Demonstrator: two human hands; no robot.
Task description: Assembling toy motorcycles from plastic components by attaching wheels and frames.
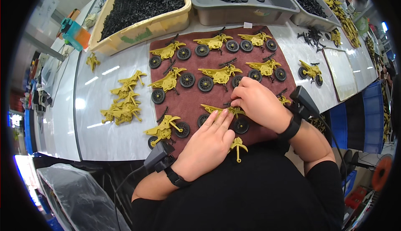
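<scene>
A yellow toy motorcycle (211, 108) lies on the dark red cloth (194, 99), a black spoked wheel (241, 126) at its front. My left hand (209, 144) rests with stretched fingers against its body, covering part of it. At its front end, the closed fingers of my right hand (261, 105) pinch a small black handlebar (227, 104); the fingertips are partly hidden. A yellow motorcycle body (238, 148) without wheels is close to my left hand, by the cloth's near edge. On the left of the cloth stands another toy motorcycle (163, 130) with two wheels.
Several toy motorcycles (219, 75) lie in rows on the cloth. Yellow bodies (125, 105) are piled to the left. Behind stand a cream bin (177, 18) of black parts and a grey bin (246, 13) of wheels. A bottle (75, 34) stands far left; a single motorcycle (311, 71) lies right.
</scene>
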